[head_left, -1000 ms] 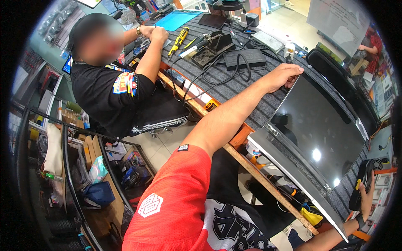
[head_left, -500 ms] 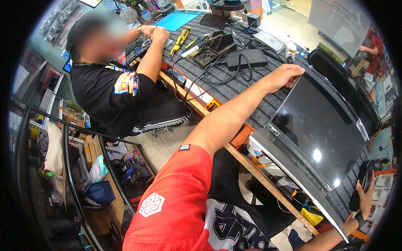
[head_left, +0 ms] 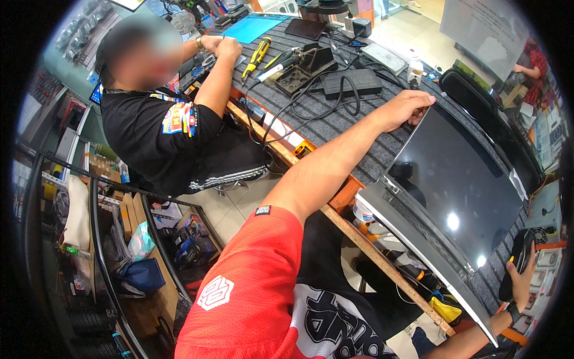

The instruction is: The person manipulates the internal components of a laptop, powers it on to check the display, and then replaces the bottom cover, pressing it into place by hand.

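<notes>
An open laptop (head_left: 457, 185) lies across the bench's front edge, its dark glossy screen up and reflecting lights. Its grey base (head_left: 418, 245) slopes down past the edge toward me, seen mostly edge-on. My left hand (head_left: 408, 110) is closed on the screen's far left corner, thumb on top and fingers curled beneath. At the far right, my right hand (head_left: 521, 284) is wrapped around a dark, elongated object (head_left: 519, 260) whose kind I cannot make out. The right wrist wears a dark band, and the laptop base partly hides that forearm.
A co-worker (head_left: 161, 119) sits at the left, hands over the bench (head_left: 287, 128). Beyond my left arm are a black power adapter (head_left: 351, 85) with looping cables, a yellow screwdriver (head_left: 257, 58) and a blue mat (head_left: 251, 29). A long black case (head_left: 487, 116) lies behind the screen.
</notes>
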{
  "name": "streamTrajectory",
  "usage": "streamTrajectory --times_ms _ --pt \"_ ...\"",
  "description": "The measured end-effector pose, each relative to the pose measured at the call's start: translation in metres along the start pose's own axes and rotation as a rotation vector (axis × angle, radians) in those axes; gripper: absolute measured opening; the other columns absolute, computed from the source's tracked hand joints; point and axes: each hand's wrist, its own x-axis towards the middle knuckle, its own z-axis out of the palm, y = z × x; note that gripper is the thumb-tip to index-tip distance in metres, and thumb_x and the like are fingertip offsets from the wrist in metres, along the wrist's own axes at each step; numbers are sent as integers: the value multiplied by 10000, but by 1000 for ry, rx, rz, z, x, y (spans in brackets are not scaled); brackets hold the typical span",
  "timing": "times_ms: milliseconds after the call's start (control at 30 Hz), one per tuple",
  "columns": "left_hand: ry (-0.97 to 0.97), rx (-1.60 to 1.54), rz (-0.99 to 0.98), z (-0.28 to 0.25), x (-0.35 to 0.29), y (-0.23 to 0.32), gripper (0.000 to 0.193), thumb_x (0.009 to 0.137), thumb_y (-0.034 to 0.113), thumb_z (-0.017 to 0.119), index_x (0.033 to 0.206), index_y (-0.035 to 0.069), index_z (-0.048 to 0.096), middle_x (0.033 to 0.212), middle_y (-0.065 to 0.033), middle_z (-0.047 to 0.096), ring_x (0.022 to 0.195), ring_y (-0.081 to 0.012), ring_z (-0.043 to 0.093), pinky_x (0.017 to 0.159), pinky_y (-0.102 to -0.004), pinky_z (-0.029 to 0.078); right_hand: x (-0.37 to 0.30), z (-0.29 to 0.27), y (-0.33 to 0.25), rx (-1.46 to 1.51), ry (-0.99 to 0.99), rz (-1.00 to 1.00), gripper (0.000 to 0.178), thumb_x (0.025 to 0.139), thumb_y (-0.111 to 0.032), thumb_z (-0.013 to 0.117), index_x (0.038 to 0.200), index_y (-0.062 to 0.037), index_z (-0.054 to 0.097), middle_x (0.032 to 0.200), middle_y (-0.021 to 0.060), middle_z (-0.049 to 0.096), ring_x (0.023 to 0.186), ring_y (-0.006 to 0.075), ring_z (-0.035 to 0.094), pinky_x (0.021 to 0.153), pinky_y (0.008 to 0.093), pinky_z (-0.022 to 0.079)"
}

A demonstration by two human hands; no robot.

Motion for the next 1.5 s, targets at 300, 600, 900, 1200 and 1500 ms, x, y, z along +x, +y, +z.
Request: streamTrajectory --times_ms 300,600,900,1200,1500 --pt "76 28 -54 10 -3 3 245 982 326 609 804 158 594 711 68 499 627 -49 455 539 -235 356 -10 -5 -5 160 -25 27 730 875 -202 656 1545 -165 370 1526 154 419 1372 289 425 1145 392 320" --pt "137 101 41 -4 2 -5 225 983 307 625 1046 94 660 911 33 619 848 -92 572 761 -277 463 -5 -16 -31 23 2 15 787 801 -382 700 1511 -218 403 1393 349 448 1300 474 463 1114 469 370" --pt "146 115 -10 0 1 -4 329 1028 280 539 1177 -4 613 1161 -85 642 1121 -173 580 994 -332 438 -16 -17 -31 38 -14 148 869 773 -448 752 1530 -251 373 1363 318 447 1265 464 474 1080 453 397" --pt "165 135 9 -9 4 -6 298 1034 244 535 1176 -6 612 1162 -73 637 1109 -160 584 1002 -315 438 -15 -15 -38 -77 9 172 919 760 -534 771 1526 -205 383 1368 317 449 1284 457 462 1068 469 401" --pt "155 119 4 -22 -2 -7 302 1014 264 566 1178 19 633 1159 -68 653 1092 -155 593 988 -329 437 -2 -15 -44 -24 -1 89 863 776 -567 751 1490 -198 436 1336 313 508 1249 455 520 1054 455 422"
